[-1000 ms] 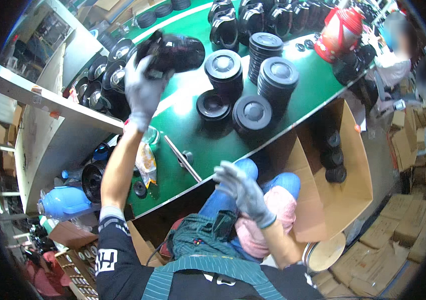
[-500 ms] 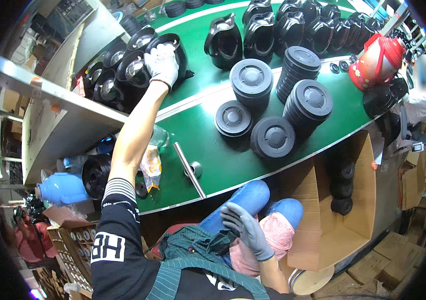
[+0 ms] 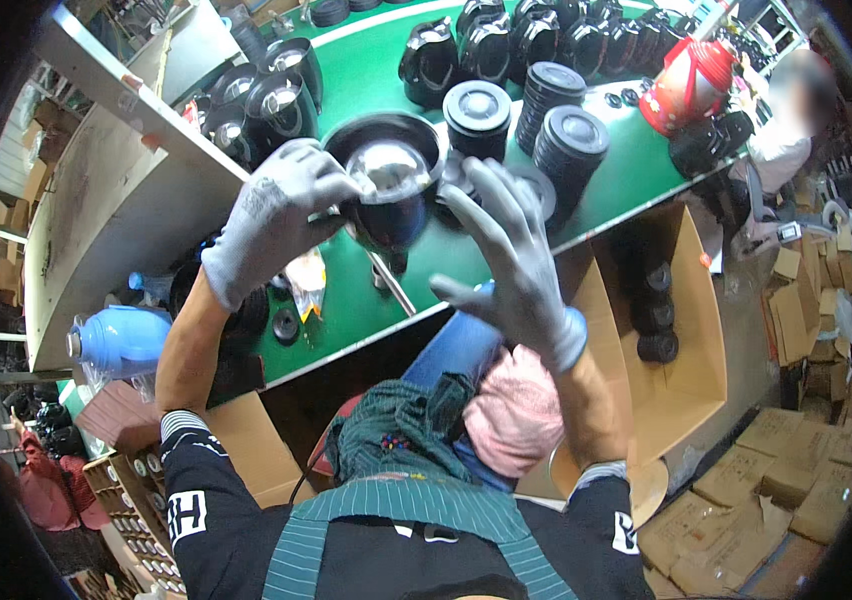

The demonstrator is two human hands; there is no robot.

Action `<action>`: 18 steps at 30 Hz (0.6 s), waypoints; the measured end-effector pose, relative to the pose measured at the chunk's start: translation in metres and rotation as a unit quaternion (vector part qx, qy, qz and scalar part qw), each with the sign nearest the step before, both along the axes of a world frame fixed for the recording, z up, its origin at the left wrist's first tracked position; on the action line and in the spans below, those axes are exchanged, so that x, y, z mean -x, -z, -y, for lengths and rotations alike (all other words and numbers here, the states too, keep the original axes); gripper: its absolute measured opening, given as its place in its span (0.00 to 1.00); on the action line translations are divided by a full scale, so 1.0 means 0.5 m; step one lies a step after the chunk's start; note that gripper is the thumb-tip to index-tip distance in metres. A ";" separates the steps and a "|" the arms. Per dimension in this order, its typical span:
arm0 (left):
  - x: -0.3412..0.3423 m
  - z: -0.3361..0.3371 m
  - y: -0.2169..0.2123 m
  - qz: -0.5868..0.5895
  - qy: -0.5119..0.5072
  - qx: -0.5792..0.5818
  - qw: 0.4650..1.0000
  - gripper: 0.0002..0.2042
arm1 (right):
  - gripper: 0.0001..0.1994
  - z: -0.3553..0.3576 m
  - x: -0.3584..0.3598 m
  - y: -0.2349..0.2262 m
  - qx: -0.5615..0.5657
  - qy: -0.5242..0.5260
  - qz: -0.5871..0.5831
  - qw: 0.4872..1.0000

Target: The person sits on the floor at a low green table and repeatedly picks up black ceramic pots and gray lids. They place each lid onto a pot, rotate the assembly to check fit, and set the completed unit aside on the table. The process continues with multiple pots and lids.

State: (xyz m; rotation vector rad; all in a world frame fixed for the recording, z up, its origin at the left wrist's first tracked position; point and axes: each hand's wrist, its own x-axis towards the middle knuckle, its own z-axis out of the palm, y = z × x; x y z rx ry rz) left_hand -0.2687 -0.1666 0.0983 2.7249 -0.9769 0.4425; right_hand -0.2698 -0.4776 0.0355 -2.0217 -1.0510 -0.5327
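held part: black flask shell (image 3: 386, 185) with shiny silver liner inside, lifted off the desk (image 3: 366, 80), in front of the chest
left hand (image 3: 271, 215): clamped on the shell's left side, grey glove
right hand (image 3: 506, 250): fingers spread, just right of the shell, touching or not: cannot tell
axis: long axis runs roughly toward the camera; open mouth faces up at the head, base points down to the desk
progress: shell picked and in hand; judged early, no lid or cap on it yet
left to do: judged fitting work on this shell; more shells wait
beyond shell: stacks of black round lids (image 3: 556, 110)
far right of shell: red flask (image 3: 691, 80)
left-below shell: blue flask (image 3: 121, 340)
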 end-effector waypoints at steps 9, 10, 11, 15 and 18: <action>0.221 0.000 0.151 -0.035 -0.047 0.209 0.976 0.37 | 0.27 0.045 0.151 0.072 -0.056 -0.025 -0.226 0.972; 0.250 -0.022 0.212 -0.075 -0.082 0.196 0.974 0.42 | 0.25 0.051 0.175 0.074 -0.118 0.012 -0.336 0.934; 0.275 -0.030 0.275 -0.104 -0.084 0.197 0.971 0.43 | 0.28 0.060 0.187 0.108 -0.180 0.018 -0.341 0.923; 0.308 0.037 0.349 -0.158 -0.088 0.372 0.910 0.32 | 0.39 0.051 0.207 0.099 -0.141 0.080 -0.445 0.881; 0.284 0.044 0.399 -0.240 -0.148 0.510 0.812 0.30 | 0.36 0.039 0.206 0.105 -0.109 0.088 -0.491 0.860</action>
